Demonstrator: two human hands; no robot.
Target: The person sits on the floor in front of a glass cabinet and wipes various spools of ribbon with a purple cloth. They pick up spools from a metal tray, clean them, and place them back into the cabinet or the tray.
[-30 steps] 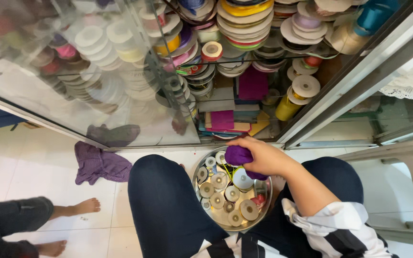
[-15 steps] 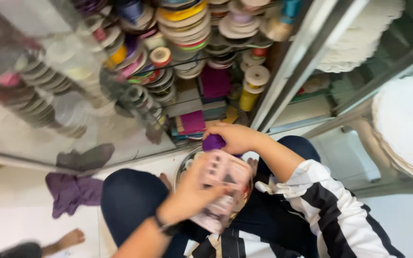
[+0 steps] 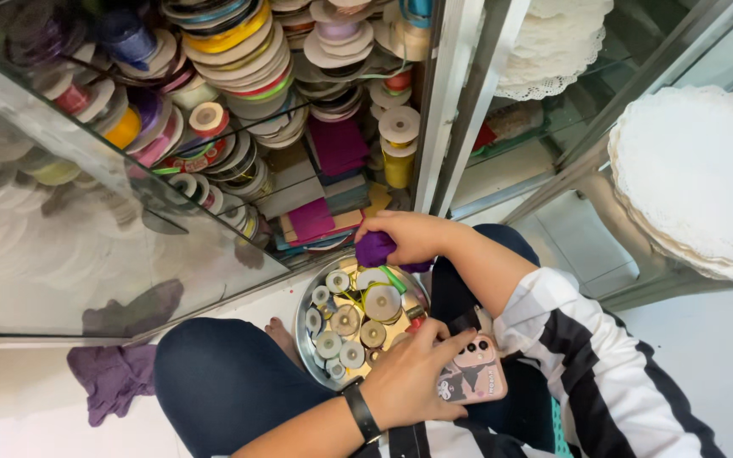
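Observation:
My right hand [image 3: 413,236] grips a purple ribbon roll [image 3: 377,249] over the far rim of a round metal tin [image 3: 303,298] resting on my lap. Several small spools of ribbon [image 3: 346,321] fill the tin. My left hand [image 3: 407,383], with a black band on the wrist, holds a pink phone [image 3: 471,378] against my right thigh, beside the tin's near right edge. I sit on the floor in dark trousers and a black-and-white striped top.
In front of me stands a glass cabinet [image 3: 112,246] whose open side shows stacked ribbon rolls [image 3: 239,51] and purple cards [image 3: 338,144]. White lace doilies [image 3: 706,187] are piled at the right. A purple cloth [image 3: 112,377] lies on the floor at the left.
My left hand came in with the pink phone and has lowered it from above the tin to my right thigh. My right hand still holds the purple roll at the tin's far rim.

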